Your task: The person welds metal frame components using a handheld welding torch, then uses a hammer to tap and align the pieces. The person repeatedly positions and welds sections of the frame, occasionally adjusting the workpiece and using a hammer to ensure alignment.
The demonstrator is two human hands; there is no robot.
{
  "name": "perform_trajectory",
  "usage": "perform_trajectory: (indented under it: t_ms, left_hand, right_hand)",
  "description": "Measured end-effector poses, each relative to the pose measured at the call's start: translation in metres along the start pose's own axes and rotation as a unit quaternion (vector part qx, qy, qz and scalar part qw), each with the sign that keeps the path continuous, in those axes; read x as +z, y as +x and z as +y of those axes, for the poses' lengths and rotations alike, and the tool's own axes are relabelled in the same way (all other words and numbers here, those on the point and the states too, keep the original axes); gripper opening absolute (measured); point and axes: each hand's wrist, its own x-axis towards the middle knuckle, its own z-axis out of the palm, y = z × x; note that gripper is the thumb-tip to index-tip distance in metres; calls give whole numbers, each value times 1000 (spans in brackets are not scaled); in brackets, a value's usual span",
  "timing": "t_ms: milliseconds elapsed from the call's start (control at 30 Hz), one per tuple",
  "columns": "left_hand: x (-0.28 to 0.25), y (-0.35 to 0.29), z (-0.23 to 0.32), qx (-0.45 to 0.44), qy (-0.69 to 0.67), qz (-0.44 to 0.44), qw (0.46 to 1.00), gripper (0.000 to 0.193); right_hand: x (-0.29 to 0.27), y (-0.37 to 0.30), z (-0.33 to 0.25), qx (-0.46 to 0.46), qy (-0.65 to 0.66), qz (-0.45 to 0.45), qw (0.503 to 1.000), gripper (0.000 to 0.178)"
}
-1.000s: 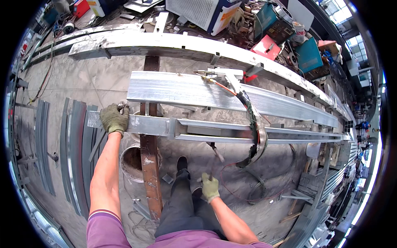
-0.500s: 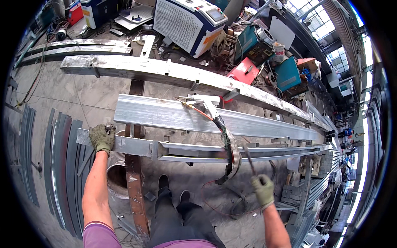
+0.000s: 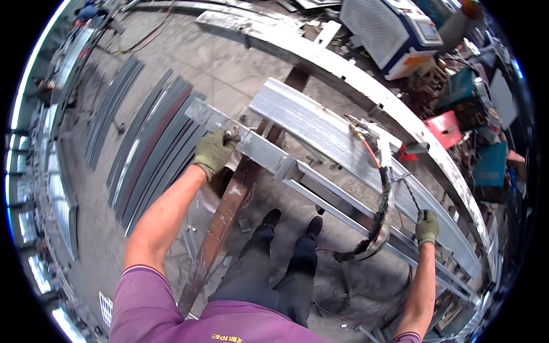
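Observation:
My left hand (image 3: 211, 153), in a green work glove, is closed over the near edge of a narrow galvanized steel beam (image 3: 260, 150), close to its left end. A small rounded metal piece (image 3: 231, 134) shows at its fingertips; its kind is unclear. My gloved right hand (image 3: 426, 227) is wrapped round a dark, ribbed metal rod (image 3: 412, 193), which points up and away above the beam's right part. A welding gun (image 3: 385, 147) with a wrapped cable (image 3: 382, 214) lies across the wide steel channel (image 3: 320, 128) behind the narrow beam.
A rusty brown support beam (image 3: 226, 214) runs under the steel pieces. Dark steel strips (image 3: 154, 151) lie on the floor at left. A long, whitish beam (image 3: 343, 66) stretches behind, with a white and blue machine cabinet (image 3: 389, 31) and a red box (image 3: 443, 130) beyond.
The view has swung left, so the workpieces appear tilted and shifted right. My right hand, with the rod, has moved farther out over the steel. My left hand stays at the beam's left end.

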Motion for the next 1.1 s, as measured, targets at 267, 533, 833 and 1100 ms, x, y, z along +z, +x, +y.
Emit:
perform_trajectory:
  t_ms: [267,533,833,1100]
  left_hand:
    - [28,-188,26,-275,-367,-47,887,48]
    - [68,-283,96,-459,-676,20,576,26]
    - [156,-332,158,-464,-803,1,374,49]
    - [411,-389,-22,-349,-421,-248,799,53]
  right_hand:
    - [58,53,66,-92,-34,-70,993,17]
    - [-98,-14,-114,-47,351,-20,935,18]
    - [35,-242,-281,-271,126,-442,846,70]
    - [205,-269,-254,147,225,-564,781,33]
